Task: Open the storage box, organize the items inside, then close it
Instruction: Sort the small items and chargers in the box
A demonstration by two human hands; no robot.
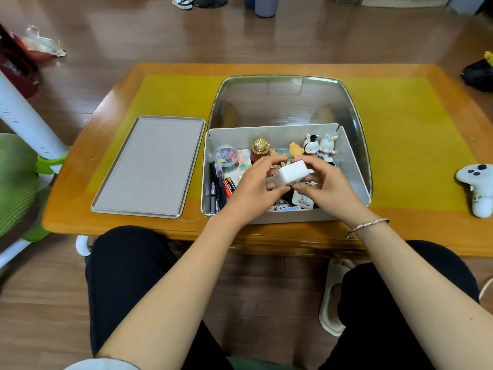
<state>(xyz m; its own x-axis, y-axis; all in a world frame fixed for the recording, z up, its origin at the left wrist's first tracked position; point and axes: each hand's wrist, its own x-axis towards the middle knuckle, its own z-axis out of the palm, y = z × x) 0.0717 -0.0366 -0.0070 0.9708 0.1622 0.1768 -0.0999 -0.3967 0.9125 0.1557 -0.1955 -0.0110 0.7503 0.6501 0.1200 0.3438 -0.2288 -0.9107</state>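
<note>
Here, charger [291,173] between both hands

Open storage box [354,166] on the tabletop [416,231], approached from above. Its clear lid [285,102] stands raised behind the back wall, barring entry from the far side. Both hands, left hand [250,188] and right hand [328,190], holding a white charger [292,173], cover the box's middle. Pens [216,188] line the left wall; figurines [318,145] and a gold-capped bottle [260,150] stand along the back. A grey tray [152,166] lies left of the box, a white controller [477,185] well apart on the right; yellow mat [416,145] lies bare between.
</note>
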